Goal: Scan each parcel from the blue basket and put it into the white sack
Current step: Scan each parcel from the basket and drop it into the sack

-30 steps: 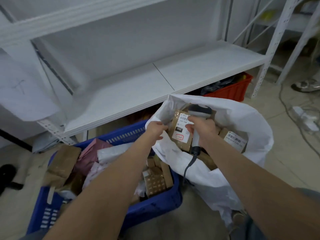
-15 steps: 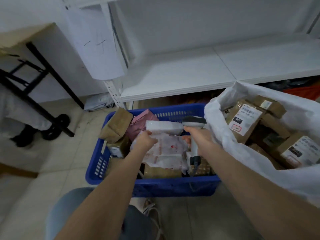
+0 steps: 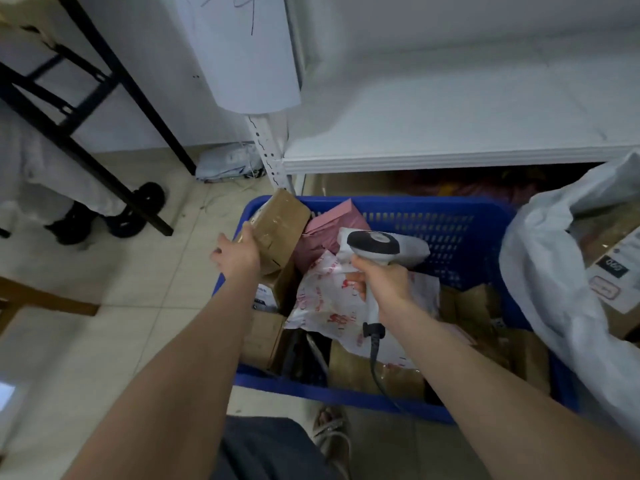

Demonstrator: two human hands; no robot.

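The blue basket stands on the floor in front of me, full of parcels. My left hand grips a brown taped cardboard parcel that leans on the basket's far left corner. My right hand holds the white and black barcode scanner by its handle above a white mailer bag with red print. A pink mailer lies behind it. The white sack sits open at the right, with labelled brown boxes inside.
A white metal shelf runs behind the basket, its upright post at the basket's left corner. A black wheeled frame stands at the left on the tiled floor. The scanner's cable hangs over the basket. My sandalled foot is below.
My left hand moved left from the white mailer to the brown parcel at the basket's corner and took hold of it. The view swung further left and down, away from the sack.
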